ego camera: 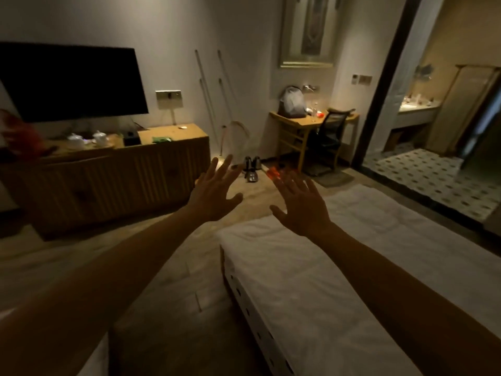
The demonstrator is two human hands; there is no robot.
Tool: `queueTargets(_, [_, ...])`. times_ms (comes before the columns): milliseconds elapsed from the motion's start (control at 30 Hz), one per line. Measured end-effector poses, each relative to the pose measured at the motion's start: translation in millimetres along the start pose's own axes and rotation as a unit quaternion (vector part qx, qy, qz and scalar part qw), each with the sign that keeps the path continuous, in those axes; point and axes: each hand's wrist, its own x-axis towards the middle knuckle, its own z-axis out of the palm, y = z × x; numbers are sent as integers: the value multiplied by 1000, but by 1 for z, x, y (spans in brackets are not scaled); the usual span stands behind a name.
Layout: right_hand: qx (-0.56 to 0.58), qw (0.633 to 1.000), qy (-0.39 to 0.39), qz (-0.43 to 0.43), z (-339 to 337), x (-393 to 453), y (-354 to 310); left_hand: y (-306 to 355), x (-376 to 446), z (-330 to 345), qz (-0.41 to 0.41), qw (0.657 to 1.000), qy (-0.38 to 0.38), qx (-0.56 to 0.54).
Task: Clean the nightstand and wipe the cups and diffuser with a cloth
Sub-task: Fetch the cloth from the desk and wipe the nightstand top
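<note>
Above bed (339, 267), both hands (214, 196) spread, empty.

cabinet (173, 134): two lidded cups (88, 139), black box (131, 138)

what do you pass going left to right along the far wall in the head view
television → wall socket plate → two thin rods leaning on the wall → framed picture → grey bag on the desk → black desk chair → bathroom counter
</note>
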Motion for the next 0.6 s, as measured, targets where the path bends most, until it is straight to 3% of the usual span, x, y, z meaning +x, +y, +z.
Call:
queueTargets(200, [11,998,49,-30,11,124,-11,-86,75,-16,-34,998,31,42])
queueTargets(400, [23,994,101,-46,39,281,11,-161,181,-15,-31,986,69,151])
queueTargets(600, [43,994,75,-71,79,418,29,-225,278,-8,-82,977,81,181])
